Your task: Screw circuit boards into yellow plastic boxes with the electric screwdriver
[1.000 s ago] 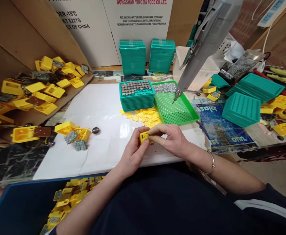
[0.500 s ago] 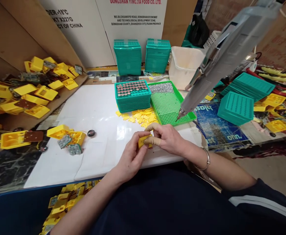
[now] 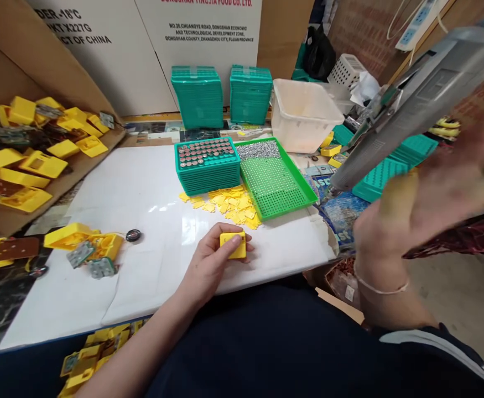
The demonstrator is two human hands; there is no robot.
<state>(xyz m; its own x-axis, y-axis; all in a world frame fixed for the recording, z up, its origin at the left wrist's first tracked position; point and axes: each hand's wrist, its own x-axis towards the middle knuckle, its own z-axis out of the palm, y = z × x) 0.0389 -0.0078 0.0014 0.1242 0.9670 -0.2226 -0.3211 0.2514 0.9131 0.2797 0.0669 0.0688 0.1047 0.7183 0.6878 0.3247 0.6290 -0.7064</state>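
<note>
Left grip pinching the yellow block, fingers over its top. The block sits on the white table near the front edge. Left forearm comes in straight, wrist low. Right hand is up at right, blurred, against the grey power screwdriver; can't tell if that grip is closed. Behind the block: loose yellow chips, green perforated tray, teal tray stack. White tub and cardboard wall at the back.

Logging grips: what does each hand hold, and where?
Left hand grips the small yellow plastic block by its top and sides. Right hand, blurred beside the grey electric screwdriver: cannot tell.
</note>
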